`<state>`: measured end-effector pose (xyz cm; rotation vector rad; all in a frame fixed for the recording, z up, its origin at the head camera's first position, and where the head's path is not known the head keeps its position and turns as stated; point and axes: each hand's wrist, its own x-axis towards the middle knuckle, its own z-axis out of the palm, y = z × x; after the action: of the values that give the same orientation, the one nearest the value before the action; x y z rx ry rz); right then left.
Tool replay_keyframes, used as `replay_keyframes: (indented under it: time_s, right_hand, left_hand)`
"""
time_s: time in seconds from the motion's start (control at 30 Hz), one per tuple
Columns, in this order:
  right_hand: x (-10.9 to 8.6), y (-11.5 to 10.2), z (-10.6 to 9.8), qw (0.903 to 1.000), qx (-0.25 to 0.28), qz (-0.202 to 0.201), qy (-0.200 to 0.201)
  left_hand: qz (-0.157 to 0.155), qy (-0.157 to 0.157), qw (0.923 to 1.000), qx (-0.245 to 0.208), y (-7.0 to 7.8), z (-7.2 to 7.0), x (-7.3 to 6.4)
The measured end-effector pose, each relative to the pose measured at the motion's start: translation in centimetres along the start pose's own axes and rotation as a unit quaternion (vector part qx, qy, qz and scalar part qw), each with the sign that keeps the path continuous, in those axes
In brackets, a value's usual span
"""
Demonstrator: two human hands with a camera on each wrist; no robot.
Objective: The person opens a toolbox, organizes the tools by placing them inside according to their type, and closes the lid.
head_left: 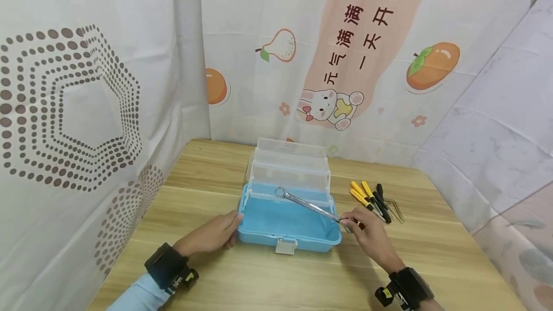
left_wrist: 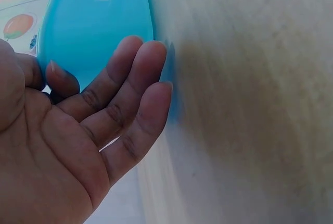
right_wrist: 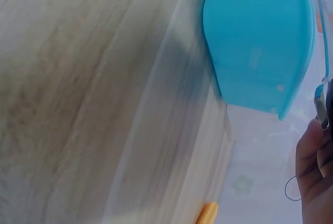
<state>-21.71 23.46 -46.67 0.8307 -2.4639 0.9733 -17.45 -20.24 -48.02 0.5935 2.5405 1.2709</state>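
Observation:
A light-blue toolbox (head_left: 285, 242) with a white front latch (head_left: 286, 246) stands on the table, its clear tiered trays (head_left: 290, 167) raised at the back. At its left end, my left hand (head_left: 211, 234) holds the rim between thumb and index finger; the other fingers (left_wrist: 148, 73) lie loosely against the outer wall (left_wrist: 99, 21). Over the right end of the box, my right hand (head_left: 367, 232) grips a long silver wrench (head_left: 308, 205) by its near end. The wrench's ring end points left above the box's inside. Only part of the right hand shows in the right wrist view.
To the right of the box lie several yellow-handled screwdrivers (head_left: 360, 193), black-handled ones (head_left: 380, 200) and bent metal hex keys (head_left: 395, 209). Printed curtains (head_left: 242, 23) hang behind and along both sides of the wooden table (head_left: 242, 282).

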Motion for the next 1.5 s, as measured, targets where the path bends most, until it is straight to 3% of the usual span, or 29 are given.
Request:
replay_keyframes:
  time_s: [0.6, 0.9, 1.07, 1.33, 1.5]
  right_hand:
    - [1.1, -1.8, 1.7, 0.9984, 0.012, -0.027, -0.048]
    - [1.7, -2.3, 2.6, 0.9937, -0.032, -0.095, -0.05]
    - [1.6, -2.3, 3.2, 0.9908, -0.019, -0.123, -0.054]
    - [1.3, -2.1, 3.3, 0.989, -0.016, -0.118, -0.087]
    - [2.2, -1.9, 2.9, 0.9773, -0.036, -0.158, -0.136]
  left_hand:
    - [0.002, 0.002, 0.9999, 0.012, -0.3, 0.0, 0.1]
    - [0.002, 0.002, 0.9999, 0.016, -0.1, -0.1, 0.0]
    - [0.002, -0.001, 0.9999, 0.016, 0.0, -0.1, 0.0]
    - [0.002, -0.004, 0.9999, 0.014, -0.1, 0.1, 0.1]
    - [0.001, -0.001, 0.9999, 0.015, -0.2, 0.0, 0.2]
